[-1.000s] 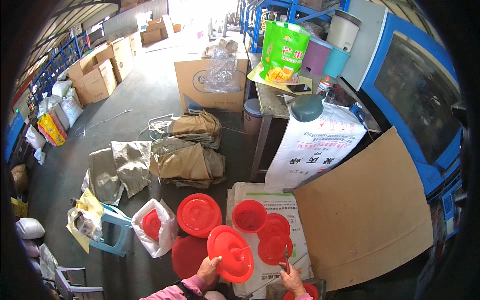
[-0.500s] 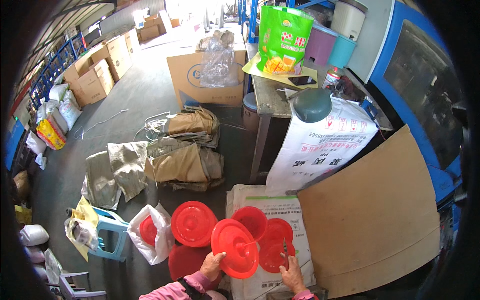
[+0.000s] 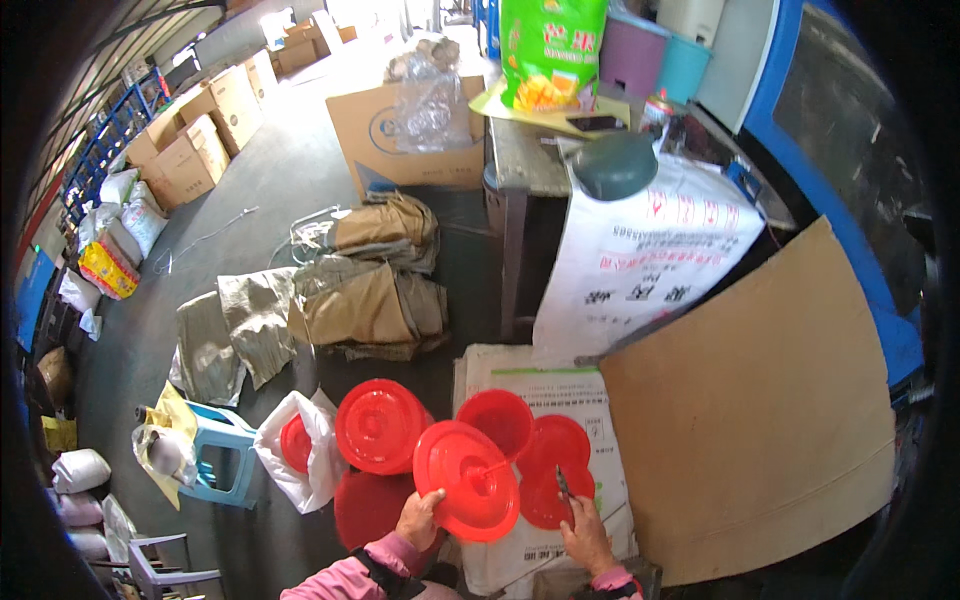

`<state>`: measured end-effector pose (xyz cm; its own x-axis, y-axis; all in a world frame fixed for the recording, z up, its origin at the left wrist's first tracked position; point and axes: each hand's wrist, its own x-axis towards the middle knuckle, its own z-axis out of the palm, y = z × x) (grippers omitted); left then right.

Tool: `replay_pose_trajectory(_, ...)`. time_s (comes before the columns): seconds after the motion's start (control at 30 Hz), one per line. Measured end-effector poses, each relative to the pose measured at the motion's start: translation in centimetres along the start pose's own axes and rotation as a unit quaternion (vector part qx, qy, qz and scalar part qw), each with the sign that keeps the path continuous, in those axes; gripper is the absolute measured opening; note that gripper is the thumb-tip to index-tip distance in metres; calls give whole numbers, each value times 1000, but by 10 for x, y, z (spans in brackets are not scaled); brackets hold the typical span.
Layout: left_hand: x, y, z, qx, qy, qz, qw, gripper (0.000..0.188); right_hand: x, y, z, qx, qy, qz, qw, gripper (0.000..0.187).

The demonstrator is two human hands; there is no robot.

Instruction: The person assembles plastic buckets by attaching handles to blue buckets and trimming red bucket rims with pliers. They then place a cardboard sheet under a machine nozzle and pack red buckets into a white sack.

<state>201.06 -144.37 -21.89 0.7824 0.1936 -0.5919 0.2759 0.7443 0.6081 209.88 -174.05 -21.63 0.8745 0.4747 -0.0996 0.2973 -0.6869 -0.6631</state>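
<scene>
My left hand (image 3: 420,520) grips the near-left rim of a round red plastic lid (image 3: 452,478), tilted up off the stack. A thin red stub juts from the lid's middle toward the right. My right hand (image 3: 588,540) is closed round a slim dark hand tool, seemingly a pair of nippers (image 3: 563,482), its tip pointing up and away; the exact kind is hard to make out. Under and beyond the held lid lie a red bowl-shaped piece (image 3: 508,420) and more round red pieces (image 3: 556,448) on flattened white sacks (image 3: 600,430).
Left of my hands are more red lids (image 3: 380,425), a dark red round surface (image 3: 370,512), a white bag (image 3: 322,465) and a blue stool (image 3: 232,455). A cardboard sheet (image 3: 750,420) leans at right. Folded sacks (image 3: 360,305) lie ahead beside a workbench (image 3: 530,165).
The view has shifted slightly, with the bench higher in the picture. The tool in my right hand now tilts more to the left. My left hand still holds the lid.
</scene>
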Motion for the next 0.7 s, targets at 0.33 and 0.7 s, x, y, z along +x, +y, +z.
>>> replay_pose_trajectory(0.33, 38, -16, -11, -53, 8, -5, 999, 37, 45, 27, 52, -162, -33, -72, 984, 56)
replay_pose_trajectory(0.7, 76, -20, -27, -37, 7, -35, 999, 38, 85, 41, 96, -181, -90, -101, 974, 59)
